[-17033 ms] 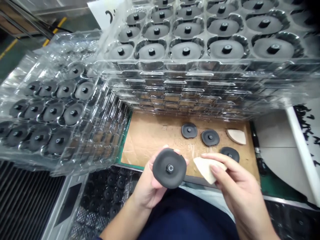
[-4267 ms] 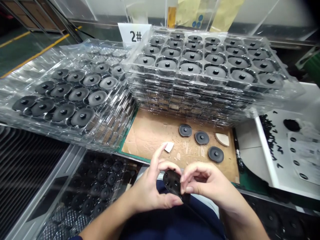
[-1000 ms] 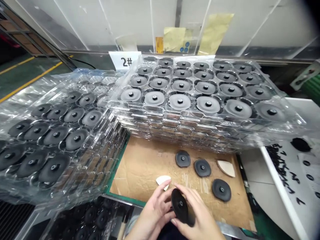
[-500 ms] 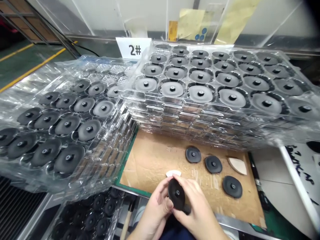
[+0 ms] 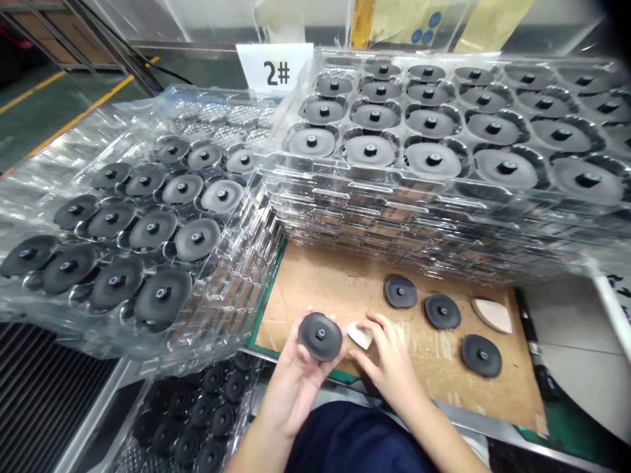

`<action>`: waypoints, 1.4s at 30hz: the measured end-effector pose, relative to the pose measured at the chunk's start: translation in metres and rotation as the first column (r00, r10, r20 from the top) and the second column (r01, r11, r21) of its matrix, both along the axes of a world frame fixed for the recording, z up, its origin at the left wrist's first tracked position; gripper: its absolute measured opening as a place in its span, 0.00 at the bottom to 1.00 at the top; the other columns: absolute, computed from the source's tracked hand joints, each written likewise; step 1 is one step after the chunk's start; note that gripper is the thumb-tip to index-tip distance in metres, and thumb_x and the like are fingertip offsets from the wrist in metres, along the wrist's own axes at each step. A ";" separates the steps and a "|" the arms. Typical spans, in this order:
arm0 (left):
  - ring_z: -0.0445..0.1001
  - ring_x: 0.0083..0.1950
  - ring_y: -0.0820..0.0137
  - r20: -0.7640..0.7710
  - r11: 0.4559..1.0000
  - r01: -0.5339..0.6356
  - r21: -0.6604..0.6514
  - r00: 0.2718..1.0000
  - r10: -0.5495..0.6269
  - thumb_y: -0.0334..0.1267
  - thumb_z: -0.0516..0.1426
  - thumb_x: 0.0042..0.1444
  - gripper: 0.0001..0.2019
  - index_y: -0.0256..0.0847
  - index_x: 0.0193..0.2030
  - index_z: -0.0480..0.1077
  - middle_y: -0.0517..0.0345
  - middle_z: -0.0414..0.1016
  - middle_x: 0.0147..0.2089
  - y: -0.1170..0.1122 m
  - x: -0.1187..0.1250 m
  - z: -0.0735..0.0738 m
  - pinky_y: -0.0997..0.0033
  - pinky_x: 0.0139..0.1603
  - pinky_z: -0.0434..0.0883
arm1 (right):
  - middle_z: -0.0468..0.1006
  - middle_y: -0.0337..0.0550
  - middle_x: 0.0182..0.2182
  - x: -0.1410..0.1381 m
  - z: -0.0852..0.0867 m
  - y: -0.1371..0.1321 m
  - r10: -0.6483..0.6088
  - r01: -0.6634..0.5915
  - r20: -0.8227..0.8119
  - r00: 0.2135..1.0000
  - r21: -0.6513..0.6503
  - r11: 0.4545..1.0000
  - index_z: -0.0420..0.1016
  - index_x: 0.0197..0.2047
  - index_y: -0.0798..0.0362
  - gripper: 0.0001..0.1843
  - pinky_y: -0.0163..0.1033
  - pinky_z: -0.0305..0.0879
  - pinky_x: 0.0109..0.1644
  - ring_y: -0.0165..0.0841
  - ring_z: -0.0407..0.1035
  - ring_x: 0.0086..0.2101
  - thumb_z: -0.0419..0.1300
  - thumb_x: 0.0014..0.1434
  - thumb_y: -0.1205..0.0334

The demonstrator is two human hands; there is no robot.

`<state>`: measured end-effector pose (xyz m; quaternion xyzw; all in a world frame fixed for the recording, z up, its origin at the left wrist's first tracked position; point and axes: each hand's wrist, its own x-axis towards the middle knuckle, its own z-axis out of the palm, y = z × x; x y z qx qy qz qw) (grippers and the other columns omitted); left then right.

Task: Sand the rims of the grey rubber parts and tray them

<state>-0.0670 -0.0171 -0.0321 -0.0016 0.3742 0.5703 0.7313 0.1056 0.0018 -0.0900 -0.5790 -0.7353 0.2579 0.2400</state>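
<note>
My left hand (image 5: 298, 374) holds a round-cornered black disc (image 5: 315, 345) by its rim, its face with the small central stub turned up toward me. Just right of it, my right hand (image 5: 387, 358) has thumb and fingers around a small white wedge-shaped pad (image 5: 359, 336), low over the cardboard. Three similar discs lie apart on the cardboard sheet (image 5: 320, 276): a back one (image 5: 400, 292), a middle one (image 5: 442, 311) and a front one (image 5: 481, 355). Beside them rests a larger cream-coloured wedge-shaped piece (image 5: 493, 315).
Stacked clear plastic trays (image 5: 394, 210) full of black discs stand behind the cardboard. Another tray stack (image 5: 236, 263) is at the left, and a lower tray of discs (image 5: 197, 410) sits below the bench edge. A "2#" sign (image 5: 276, 71) stands at the back.
Both hands were together on the disc. My right hand has let go of it and moved right to the white pad; the disc now faces up in my left hand. The view has shifted.
</note>
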 end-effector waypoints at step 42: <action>0.76 0.48 0.67 -0.165 0.994 -0.063 0.090 0.983 0.077 0.40 0.71 0.27 0.28 0.52 0.41 0.73 0.61 0.78 0.46 0.011 0.046 0.039 0.75 0.46 0.72 | 0.72 0.47 0.40 0.006 0.107 0.002 0.066 0.004 -0.234 0.970 0.288 0.958 0.77 0.44 0.51 0.12 0.43 0.66 0.45 0.36 0.66 0.42 0.60 0.57 0.68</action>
